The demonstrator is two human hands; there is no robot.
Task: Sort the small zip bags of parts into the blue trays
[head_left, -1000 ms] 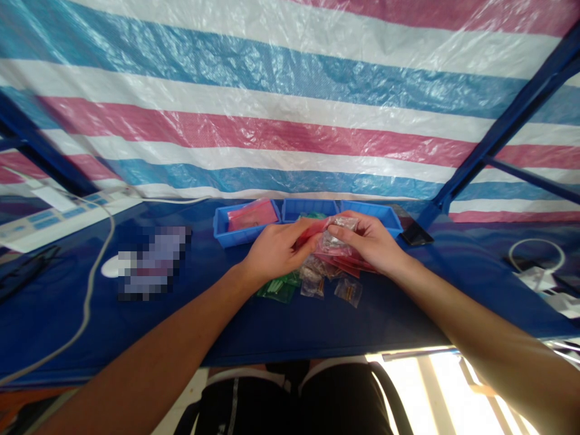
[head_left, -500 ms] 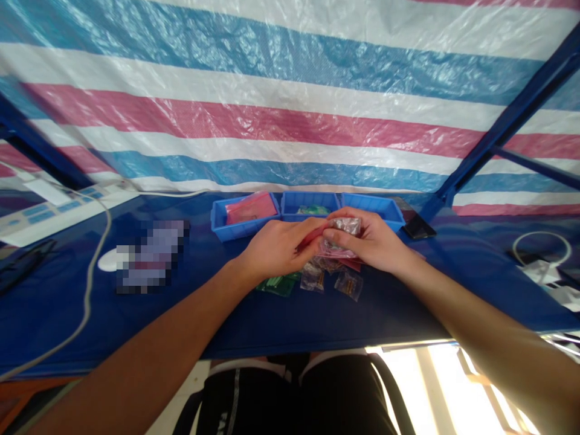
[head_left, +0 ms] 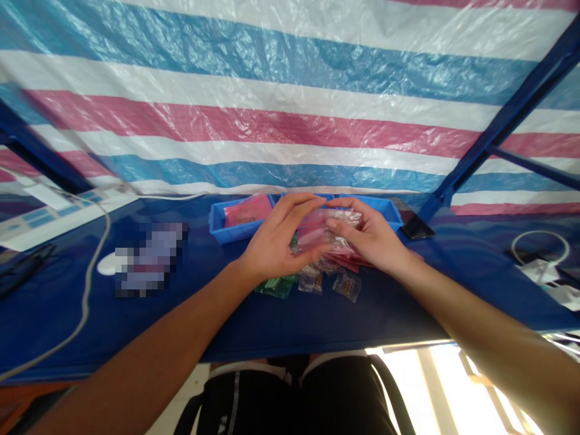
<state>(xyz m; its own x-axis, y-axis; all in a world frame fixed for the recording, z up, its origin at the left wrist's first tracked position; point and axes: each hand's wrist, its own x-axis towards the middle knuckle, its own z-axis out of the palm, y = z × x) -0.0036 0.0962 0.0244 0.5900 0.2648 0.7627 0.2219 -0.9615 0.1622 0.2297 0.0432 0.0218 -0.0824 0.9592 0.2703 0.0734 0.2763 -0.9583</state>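
In my right hand (head_left: 369, 232) is a pink-tinted plastic bag (head_left: 338, 232), pinched between thumb and fingers; its silvery contents are too blurred to name. My left hand (head_left: 281, 238) sits beside the bag's left side with thumb and fingers spread apart. Below the hands lie small clear plastic bags (head_left: 347, 286) with brass-coloured pieces inside, and a green bag (head_left: 276, 286). More pink bags lie partly covered under my right hand.
A blue bin (head_left: 240, 226) holding pink bags (head_left: 247, 209) stands behind my left hand. Another blue bin (head_left: 385, 208) and a dark phone (head_left: 417, 226) are at the back right. A white cable (head_left: 86, 290) crosses the table's left side.
My left hand has opened its fingers and let go of the pink bag. The bag now spreads wider between the hands, still in my right hand.
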